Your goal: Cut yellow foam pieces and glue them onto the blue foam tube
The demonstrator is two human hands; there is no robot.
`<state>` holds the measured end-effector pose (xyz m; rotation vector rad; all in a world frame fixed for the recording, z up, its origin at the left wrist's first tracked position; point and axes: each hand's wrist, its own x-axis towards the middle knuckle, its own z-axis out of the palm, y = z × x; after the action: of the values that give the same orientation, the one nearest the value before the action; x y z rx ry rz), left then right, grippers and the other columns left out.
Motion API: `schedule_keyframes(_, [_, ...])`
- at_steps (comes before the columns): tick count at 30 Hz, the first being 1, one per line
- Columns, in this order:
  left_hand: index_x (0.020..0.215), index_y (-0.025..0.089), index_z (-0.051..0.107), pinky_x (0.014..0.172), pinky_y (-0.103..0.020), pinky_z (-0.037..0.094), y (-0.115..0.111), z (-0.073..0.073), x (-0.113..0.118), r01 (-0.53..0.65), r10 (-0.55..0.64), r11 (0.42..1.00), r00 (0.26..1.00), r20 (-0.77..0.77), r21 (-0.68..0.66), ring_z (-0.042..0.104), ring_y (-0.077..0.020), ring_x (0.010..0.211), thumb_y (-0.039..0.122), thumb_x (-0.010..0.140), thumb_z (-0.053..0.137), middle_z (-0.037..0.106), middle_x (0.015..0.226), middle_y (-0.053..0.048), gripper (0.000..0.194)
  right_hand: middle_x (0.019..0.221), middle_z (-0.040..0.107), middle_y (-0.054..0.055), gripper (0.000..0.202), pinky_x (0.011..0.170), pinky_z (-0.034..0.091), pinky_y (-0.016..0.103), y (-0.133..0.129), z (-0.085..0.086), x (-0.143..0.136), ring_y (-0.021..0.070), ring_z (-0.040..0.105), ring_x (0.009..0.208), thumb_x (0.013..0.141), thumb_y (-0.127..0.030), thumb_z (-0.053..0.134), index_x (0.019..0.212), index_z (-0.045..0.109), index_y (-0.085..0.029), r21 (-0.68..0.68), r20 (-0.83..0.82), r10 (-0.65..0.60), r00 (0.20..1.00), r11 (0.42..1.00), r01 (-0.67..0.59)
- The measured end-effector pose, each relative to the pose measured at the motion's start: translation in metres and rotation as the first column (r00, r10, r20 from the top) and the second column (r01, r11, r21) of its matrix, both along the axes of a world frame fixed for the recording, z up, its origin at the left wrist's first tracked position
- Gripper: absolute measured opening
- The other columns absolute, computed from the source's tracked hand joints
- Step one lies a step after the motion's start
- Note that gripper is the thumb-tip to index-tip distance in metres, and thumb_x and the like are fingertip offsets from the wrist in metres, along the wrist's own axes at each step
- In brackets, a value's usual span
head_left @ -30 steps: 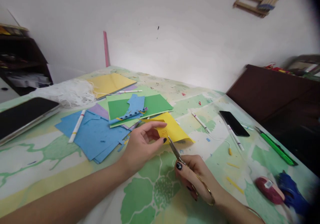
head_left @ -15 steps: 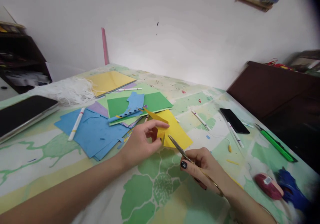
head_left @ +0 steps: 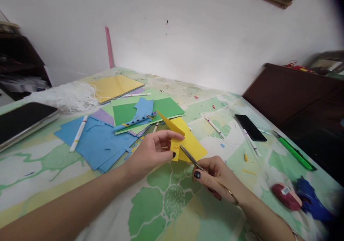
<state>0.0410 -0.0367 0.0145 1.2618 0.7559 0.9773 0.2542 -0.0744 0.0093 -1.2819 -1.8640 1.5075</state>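
Observation:
Between thumb and fingers, my left hand (head_left: 154,149) pinches a folded piece of yellow paper (head_left: 175,148) with small reddish marks on it. A flap of that paper stands up behind the fingers. My right hand (head_left: 215,176) is closed around a pair of scissors (head_left: 191,156); their tips lie against the edge of the marked yellow piece, and the handles are mostly hidden by the fingers. Under and behind the piece spreads a yellow sheet (head_left: 193,140). Just beyond my left hand lies a rolled blue paper strip with dark dots (head_left: 135,121).
Blue sheets (head_left: 99,144), green sheets (head_left: 169,106) and white string (head_left: 72,97) cover the left side. To the right lie a marker (head_left: 214,127), a black phone (head_left: 250,127), a green cutter (head_left: 295,153), a red mouse (head_left: 286,196) and a blue tool (head_left: 311,199).
My left hand has turned the yellow piece so its marked face shows more. The scissors' tips have come up against its edge. The view has shifted slightly.

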Motion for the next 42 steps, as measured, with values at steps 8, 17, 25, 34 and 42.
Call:
schedule_keyframes(8, [0.099, 0.018, 0.063, 0.077, -0.027, 0.048, -0.0022, -0.0041, 0.0004, 0.055, -0.055, 0.998, 0.998, -0.015, 0.034, 0.062, -0.0175, 0.090, 0.006, 0.064, 0.059, 0.065, 0.104, -0.006, 0.037, 0.042, 0.029, -0.009, 0.043, 0.034, 0.012, 0.020, 0.0008, -0.0024, 0.0015, 0.0032, 0.023, 0.035, 0.075, -0.054, 0.062, 0.062, 0.048, -0.015, -0.012, 0.013, -0.034, 0.999, 0.999, 0.034])
schedule_keyframes(17, [0.098, 0.016, 0.062, 0.078, -0.029, 0.049, -0.0038, -0.0011, 0.0021, 0.112, -0.112, 0.994, 0.994, 0.009, -0.001, 0.062, -0.0181, 0.090, 0.005, 0.064, 0.059, 0.065, 0.103, -0.007, 0.036, 0.044, 0.027, -0.009, 0.045, 0.036, 0.011, 0.020, 0.0045, -0.0013, 0.0003, 0.0031, 0.022, 0.038, 0.072, -0.051, 0.066, 0.056, 0.043, -0.016, -0.033, -0.023, -0.043, 0.999, 0.999, 0.042])
schedule_keyframes(25, [0.099, 0.015, 0.062, 0.078, -0.029, 0.049, -0.0034, -0.0011, 0.0021, 0.127, -0.127, 0.992, 0.991, 0.030, 0.001, 0.062, -0.0187, 0.091, 0.006, 0.066, 0.060, 0.065, 0.104, -0.009, 0.034, 0.049, 0.026, -0.008, 0.047, 0.039, 0.012, 0.021, 0.0052, -0.0011, 0.0007, 0.0044, 0.022, 0.043, 0.072, -0.056, 0.063, 0.056, 0.043, -0.016, 0.016, 0.010, -0.032, 0.999, 0.999, 0.031])
schedule_keyframes(34, [0.099, 0.016, 0.062, 0.079, -0.028, 0.049, -0.0027, -0.0026, 0.0016, 0.132, -0.132, 0.991, 0.990, 0.053, 0.009, 0.062, -0.0175, 0.091, 0.005, 0.066, 0.060, 0.064, 0.103, -0.007, 0.035, 0.052, 0.024, -0.007, 0.046, 0.042, 0.012, 0.022, 0.0057, -0.0019, 0.0006, 0.0057, 0.021, 0.047, 0.073, -0.055, 0.061, 0.057, 0.043, -0.016, 0.044, 0.014, -0.024, 1.000, 0.999, 0.024])
schedule_keyframes(42, [0.098, 0.016, 0.063, 0.075, -0.028, 0.049, -0.0044, -0.0014, 0.0020, 0.114, -0.115, 0.993, 0.992, 0.050, 0.005, 0.061, -0.0180, 0.090, 0.006, 0.065, 0.062, 0.064, 0.103, -0.008, 0.034, 0.053, 0.022, -0.007, 0.046, 0.043, 0.011, 0.023, 0.0061, -0.0065, 0.0011, 0.0056, 0.019, 0.049, 0.074, -0.051, 0.063, 0.056, 0.038, -0.017, 0.070, 0.008, -0.041, 0.999, 0.997, 0.040])
